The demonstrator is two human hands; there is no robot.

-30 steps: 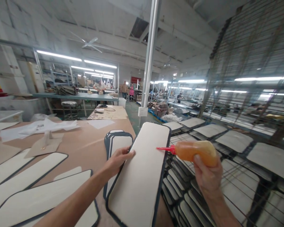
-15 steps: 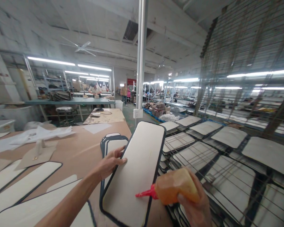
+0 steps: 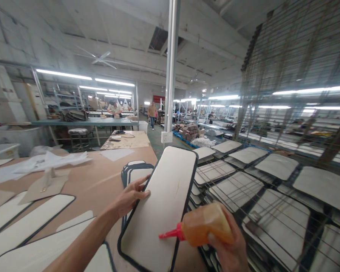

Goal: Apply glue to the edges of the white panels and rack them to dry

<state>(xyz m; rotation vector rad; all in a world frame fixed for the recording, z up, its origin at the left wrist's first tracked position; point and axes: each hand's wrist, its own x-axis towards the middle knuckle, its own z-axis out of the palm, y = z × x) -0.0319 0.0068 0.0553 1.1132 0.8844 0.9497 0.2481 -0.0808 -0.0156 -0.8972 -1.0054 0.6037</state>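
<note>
A long cream panel (image 3: 170,181) with rounded corners and a dark edge is held tilted in front of me. My left hand (image 3: 134,194) grips its left edge, thumb on the face and fingers behind. In my right hand (image 3: 232,245) is a squeeze bottle (image 3: 206,224) of amber liquid, lying nearly sideways. Its red nozzle (image 3: 170,234) points left over the lower part of the panel; whether the tip touches the surface I cannot tell. A thin yellowish streak shows on the panel's upper right. Behind the panel lies a stack of similar dark-edged pieces (image 3: 136,170).
Several cream panels lie on the wire rack (image 3: 238,189) at right. The brown-topped table (image 3: 102,166) carries more panels, a beige flap piece (image 3: 47,183) and white sheets (image 3: 42,162). A white post (image 3: 170,75) stands ahead; people are farther back.
The bottle and my right hand have moved slightly left and down across the panel. My left hand keeps its hold. A person in the aisle has shifted slightly.
</note>
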